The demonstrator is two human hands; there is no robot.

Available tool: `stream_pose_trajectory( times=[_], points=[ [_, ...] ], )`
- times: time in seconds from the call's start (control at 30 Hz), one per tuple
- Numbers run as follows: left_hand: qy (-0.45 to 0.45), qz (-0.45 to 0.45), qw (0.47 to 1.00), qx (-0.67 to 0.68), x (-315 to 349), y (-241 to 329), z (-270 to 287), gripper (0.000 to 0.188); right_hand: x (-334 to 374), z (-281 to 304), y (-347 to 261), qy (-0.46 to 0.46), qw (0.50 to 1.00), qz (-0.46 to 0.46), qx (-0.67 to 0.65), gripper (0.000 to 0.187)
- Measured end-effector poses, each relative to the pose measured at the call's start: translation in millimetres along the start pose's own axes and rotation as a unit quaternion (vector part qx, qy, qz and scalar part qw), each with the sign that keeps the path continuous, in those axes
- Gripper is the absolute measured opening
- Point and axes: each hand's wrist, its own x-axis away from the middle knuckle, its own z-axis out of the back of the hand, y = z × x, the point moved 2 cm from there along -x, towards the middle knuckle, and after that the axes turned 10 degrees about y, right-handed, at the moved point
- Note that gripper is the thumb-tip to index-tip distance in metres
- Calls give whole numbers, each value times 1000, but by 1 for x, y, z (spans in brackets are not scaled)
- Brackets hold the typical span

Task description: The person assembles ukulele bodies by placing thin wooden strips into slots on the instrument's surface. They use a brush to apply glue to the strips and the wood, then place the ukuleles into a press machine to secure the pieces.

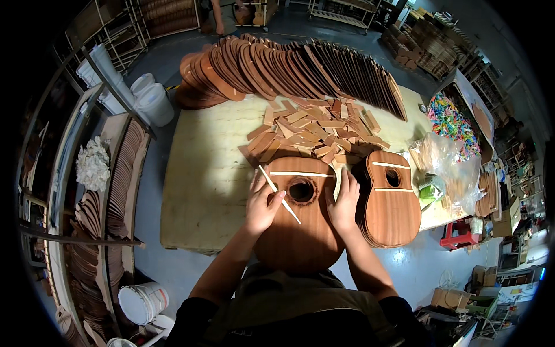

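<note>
A brown guitar-shaped wooden board (pixel 302 243) lies in front of me, with a round sound hole and one pale strip (pixel 302 174) across its upper part. My left hand (pixel 261 207) is at the board's left edge, pinching a thin pale wooden strip (pixel 290 211) that slants over the board. My right hand (pixel 343 201) lies along the right edge, its fingers stretched out and holding nothing. Just right of it sits a stack of similar boards (pixel 393 220); the top one has two pale strips, above and below its hole.
Beyond the boards lies a heap of small wooden pieces (pixel 315 128); behind it leans a long row of curved boards (pixel 277 69). On the right are a clear plastic bag (pixel 459 179) and many coloured clips (pixel 454 124). A loaded rack (pixel 113 173) and white buckets (pixel 153 104) stand left.
</note>
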Motion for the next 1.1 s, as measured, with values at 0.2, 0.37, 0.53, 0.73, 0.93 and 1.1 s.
stream_pose_trajectory(
  times=[0.2,0.37,0.53,0.73,0.93,1.1],
  points=[
    [-37,39,998,18,3,-5,-5,22,17,-1,-2,-136,987,-12,89,52],
    [-28,40,999,-7,3,-5,-5,22,18,-1,-5,-146,985,-24,84,51],
    [-18,42,999,17,5,-13,-9,24,17,1,-4,-133,988,-33,71,51],
    [-3,109,986,126,9,10,15,20,15,33,-29,-2,999,23,-37,29],
    [-121,171,889,406,37,43,28,8,43,32,-38,-433,654,-358,-507,16],
    [-117,224,924,286,71,22,23,15,39,45,-36,-377,833,-203,-349,16]
  ],
)
